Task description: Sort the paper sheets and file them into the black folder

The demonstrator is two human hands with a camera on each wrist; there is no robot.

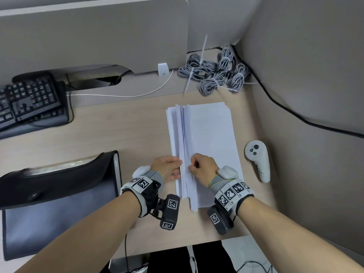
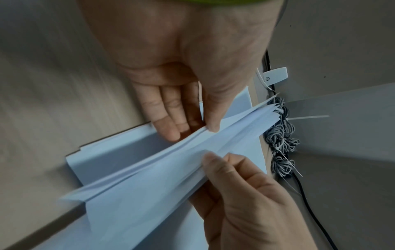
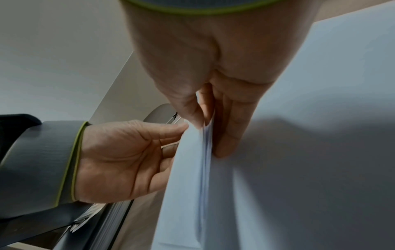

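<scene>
Hands first: we see our left hand [image 1: 167,168] and right hand [image 1: 202,167] meeting at the near end of the paper sheets [image 1: 208,138], on the wooden desk [image 1: 128,134]. Several sheets are raised on edge into a thin fan between the two hands, while the rest lie flat beneath. Our left hand pinches the raised sheets, thumb on one face and straight fingers [image 2: 169,121] on the other, as the left wrist view shows. Our right hand has its fingers curled, the thumb and forefinger nipping the near edges of the same fan from the other side; the right wrist view shows the sheet edges caught between thumb and finger.

We note that the stack's long axis runs away from us, short edges near and far, tilting slightly so the far end leans left. The corners do not line up; edges are staggered at both ends.

To our left, well apart from the papers, lies the black folder [image 1: 59,194], its flap open and its mouth facing away from us. To the right of the stack, just beside it, rests a white controller [image 1: 258,160].

Farther off, a black keyboard [image 1: 29,101] sits at the far left, a white cable [image 1: 128,95] crosses the desk, and grey cable bundles [image 1: 214,73] lie beyond the stack's far end, by the partition.
</scene>
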